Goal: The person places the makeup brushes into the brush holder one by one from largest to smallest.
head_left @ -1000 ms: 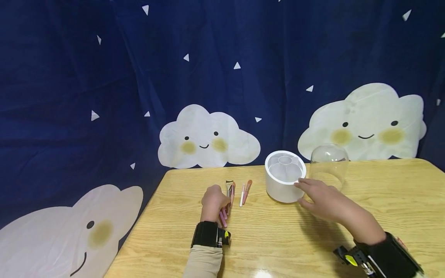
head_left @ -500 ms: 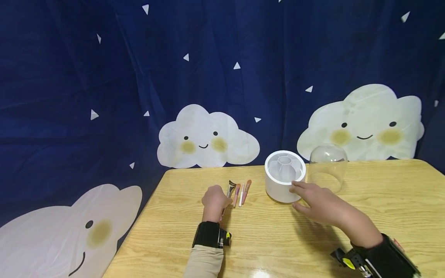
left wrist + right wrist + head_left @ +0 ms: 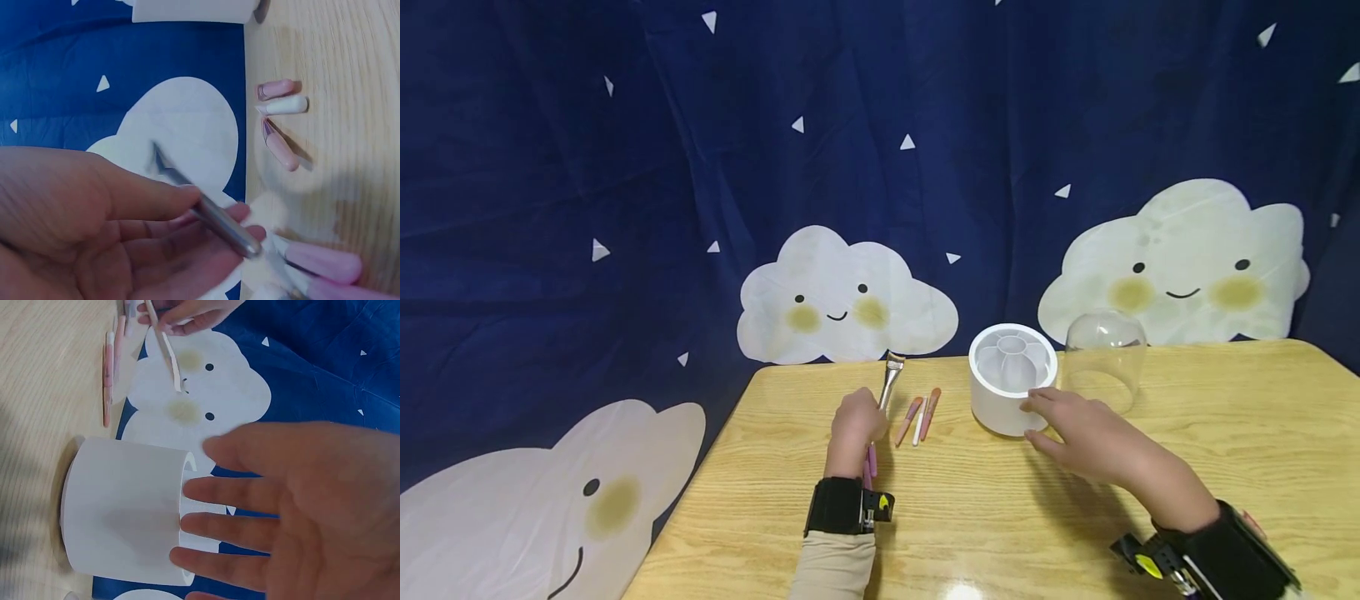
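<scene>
My left hand point(image 3: 856, 421) pinches a silver-handled makeup brush point(image 3: 890, 379) between thumb and fingers. The brush tilts upward above the table, its flat dark head pointing away from me. In the left wrist view the thumb presses on the handle point(image 3: 225, 228). Pink-handled brushes point(image 3: 325, 262) lie below that hand, their heads partly hidden. Beside it are two pinkish brushes point(image 3: 931, 412) and a white one point(image 3: 918, 423). My right hand point(image 3: 1086, 433) has its fingers extended, fingertips at the rim of a round white divided holder point(image 3: 125, 512).
A clear dome cover point(image 3: 1105, 358) stands behind the right hand, to the right of the holder. All this is on a wooden table point(image 3: 985, 517). A dark blue curtain point(image 3: 880, 192) with smiling clouds hangs directly behind the table's back edge.
The silver brush has been lifted off the table by my left hand and now points up and away. My right hand has shifted slightly left along the holder.
</scene>
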`<control>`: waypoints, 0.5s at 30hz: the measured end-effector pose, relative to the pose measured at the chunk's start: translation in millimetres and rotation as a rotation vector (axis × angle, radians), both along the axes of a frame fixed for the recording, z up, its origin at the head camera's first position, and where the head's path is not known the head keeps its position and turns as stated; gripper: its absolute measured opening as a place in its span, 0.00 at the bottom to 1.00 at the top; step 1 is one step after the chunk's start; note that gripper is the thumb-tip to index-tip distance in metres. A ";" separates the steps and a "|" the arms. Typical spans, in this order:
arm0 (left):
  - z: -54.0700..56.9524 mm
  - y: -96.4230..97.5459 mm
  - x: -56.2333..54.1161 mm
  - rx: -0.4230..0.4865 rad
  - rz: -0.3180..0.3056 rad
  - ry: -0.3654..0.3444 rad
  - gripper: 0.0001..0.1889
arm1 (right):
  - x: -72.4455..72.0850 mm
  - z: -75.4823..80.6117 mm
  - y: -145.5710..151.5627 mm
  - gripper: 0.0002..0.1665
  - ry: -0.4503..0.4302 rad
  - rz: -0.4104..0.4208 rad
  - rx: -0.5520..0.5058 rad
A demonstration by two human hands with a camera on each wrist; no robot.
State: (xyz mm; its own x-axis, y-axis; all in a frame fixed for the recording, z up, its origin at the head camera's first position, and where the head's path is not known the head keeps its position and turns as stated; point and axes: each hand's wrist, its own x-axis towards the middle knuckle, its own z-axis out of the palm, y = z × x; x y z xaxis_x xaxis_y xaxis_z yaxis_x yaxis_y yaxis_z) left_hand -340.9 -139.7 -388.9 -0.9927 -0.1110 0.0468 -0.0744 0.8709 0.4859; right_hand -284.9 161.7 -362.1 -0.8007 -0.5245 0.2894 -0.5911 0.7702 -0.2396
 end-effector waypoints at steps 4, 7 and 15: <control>-0.5 4.0 -3.3 0.115 -0.023 0.154 0.06 | -1.1 3.0 -3.3 0.13 0.062 -0.012 -0.071; 0.9 11.4 -5.9 0.257 -0.059 0.258 0.06 | -1.6 5.0 -4.4 0.12 0.092 -0.026 -0.124; 11.7 41.3 -2.1 0.548 -0.206 0.381 0.08 | -3.9 8.3 -8.7 0.11 0.157 -0.020 -0.306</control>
State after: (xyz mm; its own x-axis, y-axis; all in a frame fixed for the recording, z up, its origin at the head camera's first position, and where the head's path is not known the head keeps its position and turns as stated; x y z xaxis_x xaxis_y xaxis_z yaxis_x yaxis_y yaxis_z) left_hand -343.0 -98.5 -377.2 -0.9217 -0.0293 0.3867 0.3286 0.4705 0.8189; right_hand -288.8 153.0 -353.8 -0.7431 -0.3790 0.5515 -0.6246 0.6886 -0.3685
